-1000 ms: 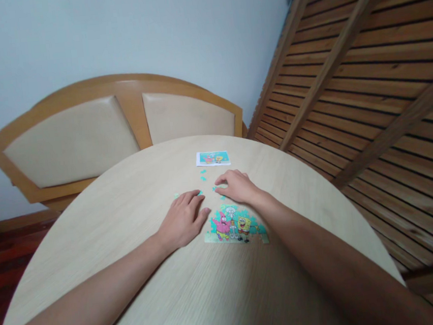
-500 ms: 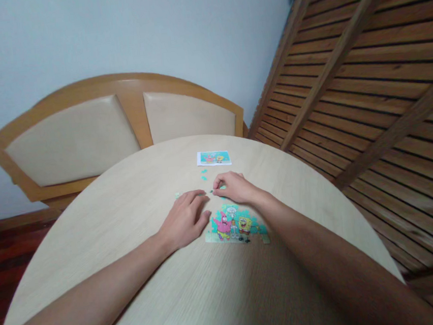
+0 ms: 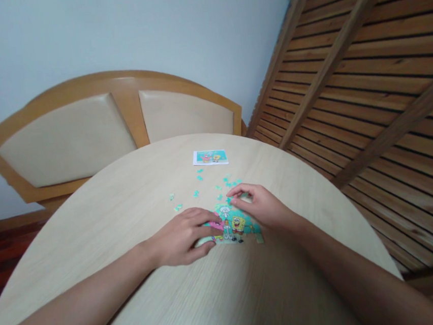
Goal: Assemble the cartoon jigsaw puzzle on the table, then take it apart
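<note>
Puzzle (image 3: 235, 224) lies mid-desk (image 3: 128, 201), lower part w/ the cartoon figures already joined; top edge unfinished, approx. a dozen loose pieces (image 3: 218, 182) scattered just beyond it. Left hand (image 3: 181, 236) flat, fingers spread, pressing the puzzle's left edge – holds nothing. Right hand (image 3: 261, 206) pinches at the top edge; whether a piece sits in that grip, can't tell. Ref. picture (image 3: 210, 157) lies farther back.
</note>
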{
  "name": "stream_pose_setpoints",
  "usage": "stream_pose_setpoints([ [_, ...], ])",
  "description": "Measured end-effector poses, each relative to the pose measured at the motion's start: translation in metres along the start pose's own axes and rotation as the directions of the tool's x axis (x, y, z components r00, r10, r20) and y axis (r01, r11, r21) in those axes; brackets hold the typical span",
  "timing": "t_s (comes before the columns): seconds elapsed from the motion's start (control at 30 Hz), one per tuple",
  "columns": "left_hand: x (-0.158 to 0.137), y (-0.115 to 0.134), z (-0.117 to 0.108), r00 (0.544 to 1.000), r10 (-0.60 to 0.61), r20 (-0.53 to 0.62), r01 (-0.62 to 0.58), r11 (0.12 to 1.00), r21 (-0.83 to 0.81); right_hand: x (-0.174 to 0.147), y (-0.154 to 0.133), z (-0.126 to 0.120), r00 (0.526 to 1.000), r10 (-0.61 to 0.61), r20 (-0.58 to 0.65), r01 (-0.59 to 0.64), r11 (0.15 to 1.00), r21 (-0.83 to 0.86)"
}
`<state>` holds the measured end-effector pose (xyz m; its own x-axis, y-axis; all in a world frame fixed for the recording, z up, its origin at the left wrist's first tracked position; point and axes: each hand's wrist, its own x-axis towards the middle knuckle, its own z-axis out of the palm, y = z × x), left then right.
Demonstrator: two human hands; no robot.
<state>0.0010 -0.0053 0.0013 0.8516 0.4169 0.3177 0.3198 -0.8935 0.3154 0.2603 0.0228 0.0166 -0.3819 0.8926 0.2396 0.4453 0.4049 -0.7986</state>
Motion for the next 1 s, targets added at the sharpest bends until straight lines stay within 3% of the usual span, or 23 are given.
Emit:
stream_pose_setpoints([
  [0.2,0.0,0.003,-0.002,1.0,-0.029,0.001,0.029,1.0,0.009,-0.008,0.012,-0.018,0.996,-0.041,0.081,0.043,0.999,-0.015],
  [0.37,0.0,0.005,-0.001,0.999,-0.053,0.001,0.053,0.998,0.015,-0.01,0.008,-0.025,0.99,0.001,0.142,0.003,1.0,-0.027],
  [0.57,0.001,0.004,0.002,0.982,-0.166,-0.094,0.167,0.986,0.002,-0.012,0.003,-0.027,0.973,-0.086,0.215,0.116,0.985,-0.129],
  [0.67,0.001,-0.002,0.001,0.941,-0.278,-0.192,0.276,0.96,-0.033,-0.014,0.006,-0.019,0.981,-0.019,0.192,0.022,1.0,-0.013],
  [0.8,0.002,-0.004,0.002,0.879,-0.421,-0.224,0.396,0.906,-0.147,-0.016,0.008,0.003,0.985,0.057,0.165,-0.089,0.977,0.195],
  [0.93,0.005,0.006,0.007,0.83,-0.518,-0.206,0.431,0.831,-0.351,-0.017,0.003,0.023,0.987,0.103,0.126,-0.142,0.925,0.352],
  [1.0,0.007,0.012,0.01,0.827,-0.527,-0.195,0.418,0.808,-0.415,-0.018,-0.002,0.029,0.988,0.105,0.11,-0.139,0.915,0.378],
])
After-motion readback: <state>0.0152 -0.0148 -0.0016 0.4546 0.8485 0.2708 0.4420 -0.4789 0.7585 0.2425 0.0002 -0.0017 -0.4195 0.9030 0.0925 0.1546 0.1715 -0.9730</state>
